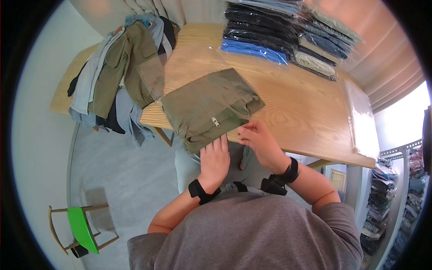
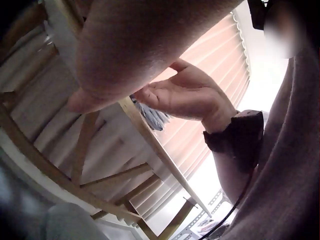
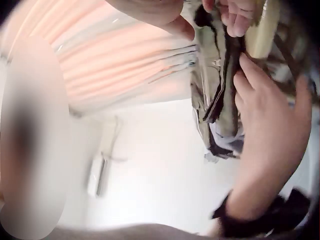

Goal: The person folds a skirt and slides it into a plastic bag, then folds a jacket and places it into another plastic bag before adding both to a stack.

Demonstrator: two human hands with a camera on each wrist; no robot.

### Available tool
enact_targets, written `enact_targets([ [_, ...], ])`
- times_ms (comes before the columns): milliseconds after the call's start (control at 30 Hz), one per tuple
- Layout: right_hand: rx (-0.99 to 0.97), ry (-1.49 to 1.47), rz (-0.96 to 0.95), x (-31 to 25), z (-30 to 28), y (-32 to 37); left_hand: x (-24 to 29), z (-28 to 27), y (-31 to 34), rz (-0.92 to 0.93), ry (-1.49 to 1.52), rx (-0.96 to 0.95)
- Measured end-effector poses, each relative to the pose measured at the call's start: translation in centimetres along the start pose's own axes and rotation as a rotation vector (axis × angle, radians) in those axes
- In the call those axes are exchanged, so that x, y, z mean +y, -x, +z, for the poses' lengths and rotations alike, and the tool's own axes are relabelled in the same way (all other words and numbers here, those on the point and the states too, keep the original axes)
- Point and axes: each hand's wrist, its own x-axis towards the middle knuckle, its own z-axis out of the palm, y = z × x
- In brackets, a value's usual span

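Note:
A folded olive garment (image 1: 204, 105) with a white zipper pull lies in clear plastic at the table's near edge, its near side overhanging. My left hand (image 1: 215, 159) rests against that near side, its fingers straight and their tips partly hidden by the garment. At the near right part, my right hand (image 1: 263, 144) pinches the packed garment's edge between thumb and fingers. The right wrist view shows the garment's layered edge (image 3: 217, 80) between the right fingers and thumb, with the left hand (image 3: 270, 120) beside it. In the left wrist view the garment is hidden.
Loose clothes (image 1: 130, 67) are heaped on the table's left end, some hanging over. Stacks of bagged garments (image 1: 261, 31) stand at the back. Clear plastic bags (image 1: 362, 121) lie at the right end of the wooden table (image 1: 306, 117). A green-seated chair (image 1: 83, 229) stands lower left; shelves (image 1: 382, 202) are at right.

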Motion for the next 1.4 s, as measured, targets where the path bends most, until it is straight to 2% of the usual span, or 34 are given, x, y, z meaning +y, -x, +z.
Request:
enact_targets([
  [67,-0.189,-0.442,0.278,-1.3,-0.4,-0.2,-0.1,-0.1,-0.3,0.033,-0.019,0.120],
  [100,-0.187,-0.444,0.270,-1.5,-0.3,-0.6,0.0,-0.3,-0.4,0.039,-0.021,0.125],
  [167,-0.300,-0.638,0.319,-1.6,0.6,-1.7,0.0,-0.7,-0.4,0.036,-0.051,0.130],
  [200,-0.310,-0.639,0.312,-1.5,1.0,-2.3,-0.1,-0.8,-0.3,0.033,-0.059,0.137],
  [267,-0.239,-0.567,0.427,-1.1,1.7,-3.9,-0.1,-0.7,-0.2,0.003,-0.006,-0.003],
  [367,-0.333,-0.594,0.445,0.4,2.3,-7.4,-0.3,-0.7,-0.3,0.035,-0.002,-0.003],
  [400,-0.342,-0.592,0.438,0.1,2.9,-8.3,-0.3,-0.8,-0.4,0.032,-0.009,0.006],
  [467,-0.243,-0.694,0.527,-0.5,4.3,-10.0,-0.3,-1.1,-0.6,0.085,-0.105,0.165],
  [500,-0.161,-0.687,0.628,-1.3,4.8,-10.5,-0.3,-0.9,-0.7,0.087,-0.111,0.176],
  [733,-0.057,-0.893,0.572,-0.9,7.0,-11.8,-0.7,-0.8,-0.6,0.097,-0.053,0.162],
  [800,-0.067,-0.921,0.487,-0.4,6.7,-10.4,-0.7,-1.6,-0.1,0.114,-0.008,0.149],
  [867,0.058,-0.836,0.347,-1.1,6.2,-7.8,-0.9,-2.4,0.7,0.214,0.029,0.117],
  [1000,0.109,-0.871,0.266,-1.1,4.5,-3.0,-1.3,-4.0,1.1,0.285,0.103,0.091],
  [1200,0.162,-0.895,0.293,-0.2,4.4,-0.8,-1.0,-1.4,0.8,0.319,0.020,0.178],
  [1267,0.137,-0.902,0.291,0.0,4.7,-0.8,-1.5,-1.3,0.8,0.275,0.119,-0.005],
  [1400,0.124,-0.948,0.376,0.8,5.2,-2.7,-2.6,-1.6,1.1,0.321,0.046,0.118],
])
